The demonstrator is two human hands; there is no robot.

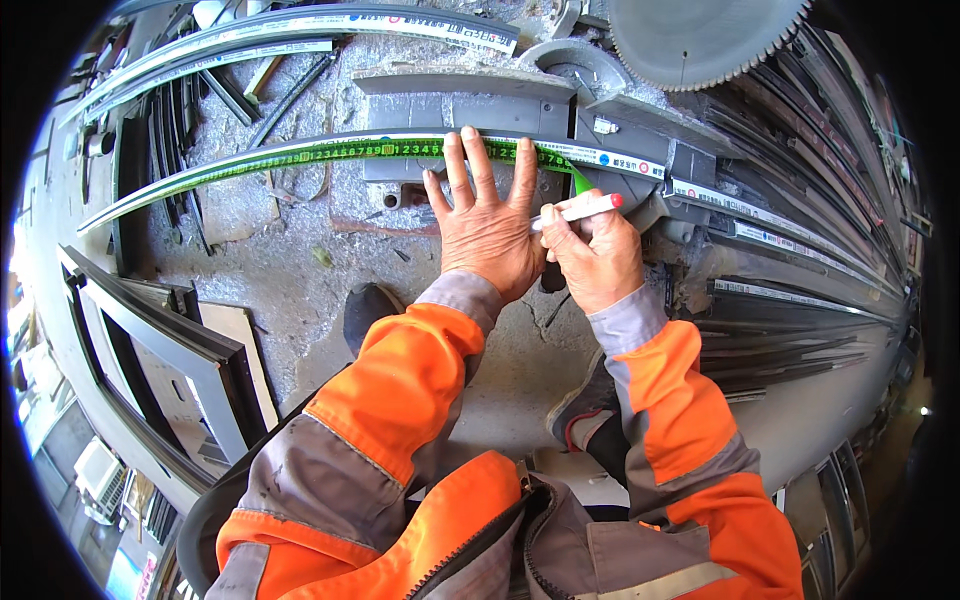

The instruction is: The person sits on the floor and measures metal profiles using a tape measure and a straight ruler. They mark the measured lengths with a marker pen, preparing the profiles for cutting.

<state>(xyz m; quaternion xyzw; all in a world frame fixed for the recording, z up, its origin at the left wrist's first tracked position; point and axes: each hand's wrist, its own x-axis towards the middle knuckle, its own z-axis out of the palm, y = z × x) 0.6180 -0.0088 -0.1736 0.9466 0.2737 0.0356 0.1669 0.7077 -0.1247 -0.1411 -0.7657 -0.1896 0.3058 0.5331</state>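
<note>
Left hand (487, 225) flat, fingers spread wide, pinning green tape measure (400, 150) along the metal strip (250, 165) on the saw table (470, 100). Right hand (593, 255) just beside it, fingers pinching a white marker (580, 208), red tip out. Saw blade (700, 35) well apart, upper right; bare concrete floor (300, 290) open to the left.

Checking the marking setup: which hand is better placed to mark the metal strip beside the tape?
Probably the right hand: it holds the white marker next to the green tape measure. The left hand lies flat on the tape.
</note>
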